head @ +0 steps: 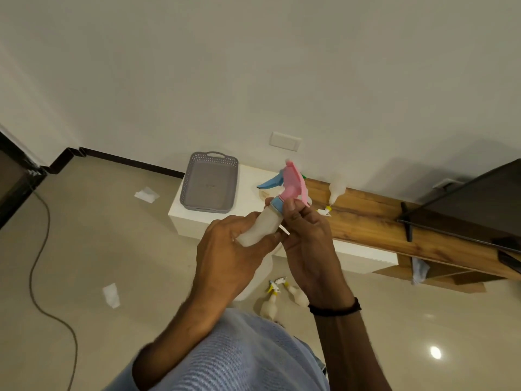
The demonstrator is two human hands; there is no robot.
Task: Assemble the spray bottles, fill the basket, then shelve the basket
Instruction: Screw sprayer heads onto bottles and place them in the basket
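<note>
Left hand (225, 249) grips the translucent white plastic bottle (260, 228); right hand (307, 238) pinches the pink-and-blue trigger sprayer's collar (277, 206). Best to keep threads square, twisting until snug.

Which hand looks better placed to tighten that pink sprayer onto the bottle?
The right hand: its fingers already pinch the blue collar under the pink sprayer. The left hand is wrapped around the bottle, so it likely steadies it.
</note>
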